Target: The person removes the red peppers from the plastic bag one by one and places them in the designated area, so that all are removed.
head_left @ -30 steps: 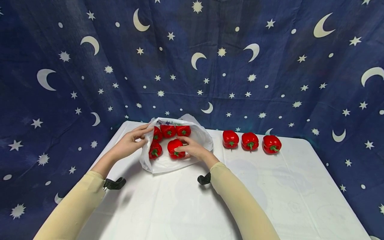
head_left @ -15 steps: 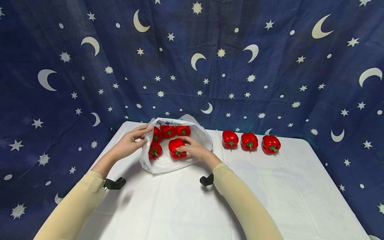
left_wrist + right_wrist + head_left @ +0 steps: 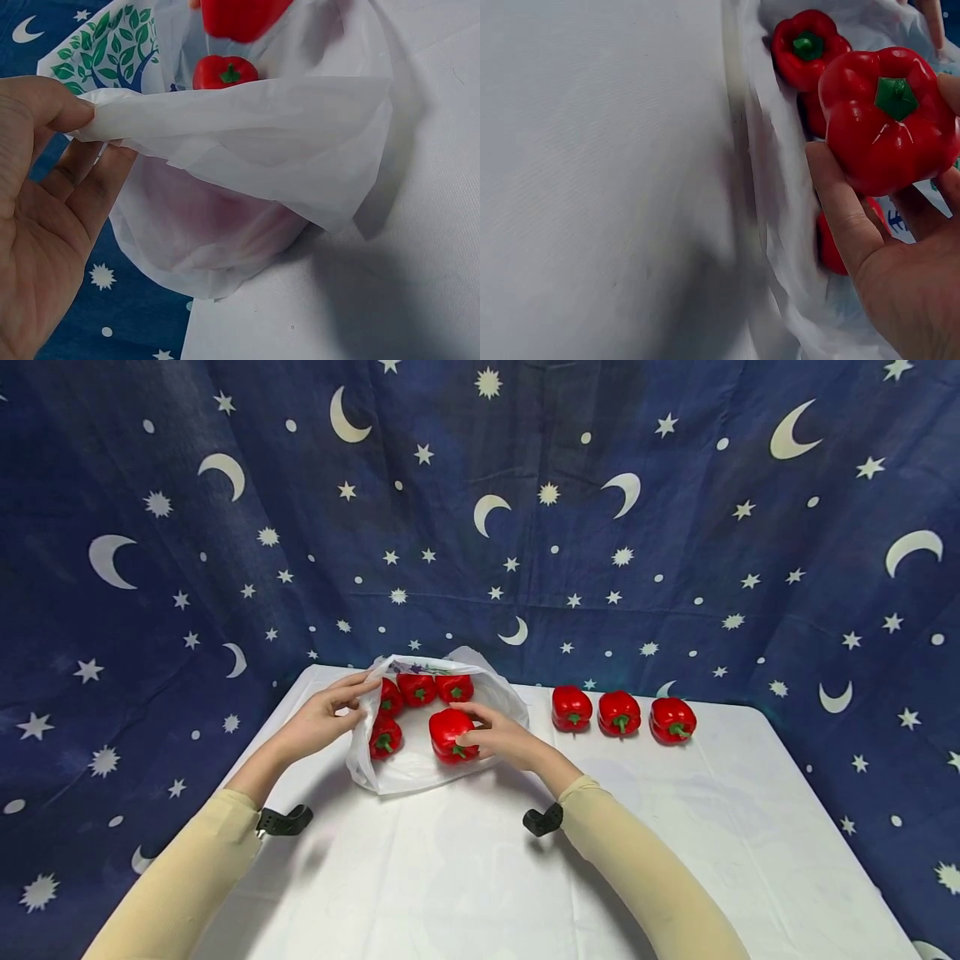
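Observation:
A white plastic bag (image 3: 498, 697) lies on its side at the back of the table, its mouth toward me. My left hand (image 3: 318, 722) pinches the left edge of that mouth; in the left wrist view thumb and fingers grip the folded plastic rim (image 3: 225, 112). With my right hand (image 3: 513, 742) I hold a red bell pepper (image 3: 452, 735) at the bag's mouth, fingers and thumb around its sides, green stem facing me. Several other red bell peppers sit deeper inside, among them one at the lower left (image 3: 385, 737) and one at the back (image 3: 454, 687).
Right of the bag, 3 red bell peppers stand in a row: a left one (image 3: 572, 708), a middle one (image 3: 619, 713) and a right one (image 3: 672, 720). A white cloth covers the table (image 3: 465, 868). Behind hangs a dark blue curtain (image 3: 420, 518) with moons and stars.
My right hand has drawn the held pepper slightly right and toward me, out toward the bag's mouth. My left hand keeps its pinch on the bag's edge.

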Tool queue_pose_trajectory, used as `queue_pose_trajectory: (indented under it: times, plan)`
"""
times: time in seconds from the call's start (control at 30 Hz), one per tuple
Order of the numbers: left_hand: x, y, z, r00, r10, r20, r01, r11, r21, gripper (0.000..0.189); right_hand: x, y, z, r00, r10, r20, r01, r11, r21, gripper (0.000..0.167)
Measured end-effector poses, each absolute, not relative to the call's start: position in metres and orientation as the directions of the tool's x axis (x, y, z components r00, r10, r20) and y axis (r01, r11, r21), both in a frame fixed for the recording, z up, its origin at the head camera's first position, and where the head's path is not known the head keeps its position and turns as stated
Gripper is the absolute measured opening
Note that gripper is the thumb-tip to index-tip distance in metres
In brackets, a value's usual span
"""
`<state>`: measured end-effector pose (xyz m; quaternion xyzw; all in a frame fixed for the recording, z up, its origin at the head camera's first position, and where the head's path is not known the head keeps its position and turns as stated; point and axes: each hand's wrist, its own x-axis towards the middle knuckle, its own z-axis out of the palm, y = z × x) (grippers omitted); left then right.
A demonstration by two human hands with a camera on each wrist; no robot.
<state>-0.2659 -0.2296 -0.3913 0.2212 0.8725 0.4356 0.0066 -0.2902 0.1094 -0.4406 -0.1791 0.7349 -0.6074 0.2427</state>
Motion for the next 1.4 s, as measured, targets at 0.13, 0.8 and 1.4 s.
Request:
queue_pose_trajectory:
  times: [0.13,0.8,1.4]
  plan:
    - [-0.265,-0.230,-0.391,-0.902,0.391,0.182,0.380,0.520,0.765,0.052,-0.283,0.123,-0.436,-0.824,-0.547,-0.149,0.063,0.172,-0.983,0.070]
    - [-0.264,-0.232,-0.391,-0.903,0.388,0.186,0.384,0.531,0.755,0.051,-0.258,0.203,-0.421,-0.860,-0.500,-0.099,0.003,0.190,-0.982,0.066]
    - [-0.263,-0.233,-0.392,-0.896,0.398,0.197,0.396,0.516,0.760,0.051,-0.247,0.296,-0.408,-0.912,-0.409,-0.026,0.030,-0.004,-1.000,0.069]
